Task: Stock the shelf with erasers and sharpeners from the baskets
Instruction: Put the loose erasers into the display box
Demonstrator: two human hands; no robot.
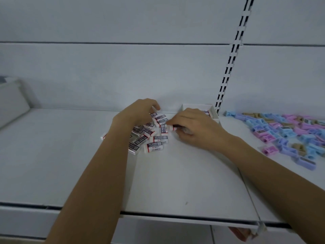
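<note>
A loose heap of white erasers (150,136) with dark printed sleeves lies on the white shelf (175,173) near its back wall. My left hand (137,111) is over the heap's far side, its fingers curled round an eraser (153,110). My right hand (195,127) is at the heap's right edge and pinches another eraser (171,128) lying on its side. A spread of blue, pink, purple and tan sharpeners (288,134) covers the shelf at the right.
A small white box (213,111) holding an eraser stands against the back wall just behind my right hand. A slotted upright (230,60) runs up the wall. A white basket (12,103) sits at the far left.
</note>
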